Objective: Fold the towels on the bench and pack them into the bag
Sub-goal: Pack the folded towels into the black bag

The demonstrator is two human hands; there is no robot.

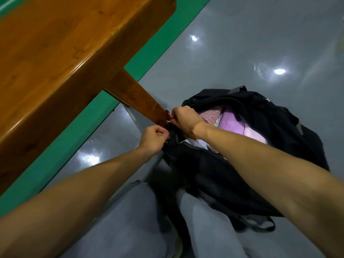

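- Grey-trousered knees (130, 220) lowest in view
- Left hand (154, 139) pinching bag (242, 183) edge
- Right hand (183, 121) gripping zip pull (168, 121)
- Towels (234, 125) inside — bag open beside bench (65, 53)

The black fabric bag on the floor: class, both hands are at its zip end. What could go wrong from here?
1. The folded purple towel bulges from the black fabric bag, so the zip may snag it.
2. The right hand and left hand work beside the wooden bench leg; knuckles could knock it.
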